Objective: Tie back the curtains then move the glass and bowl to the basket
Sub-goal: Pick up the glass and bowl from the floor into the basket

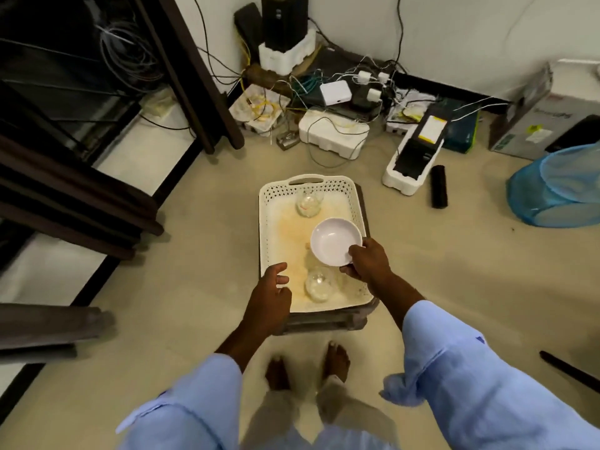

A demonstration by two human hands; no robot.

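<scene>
A white bowl (334, 241) hangs over the white perforated basket (352, 198), gripped at its near rim by my right hand (367, 261). Two clear glasses stand in the basket: one near the far handle (307, 203), one at the near end (318, 285). My left hand (271, 293) hovers over the basket's near left corner with fingers loosely curled, holding nothing. The basket rests on a dark stand on the floor. Dark brown curtains (194, 79) hang at the left by the window.
A tangle of cables, chargers and white foam blocks (334, 133) lies along the far wall. A blue mesh hamper (558, 186) lies at right, a black cylinder (439, 186) beside it. Dark furniture (74, 206) fills the left side. My bare feet (308, 368) stand just before the basket.
</scene>
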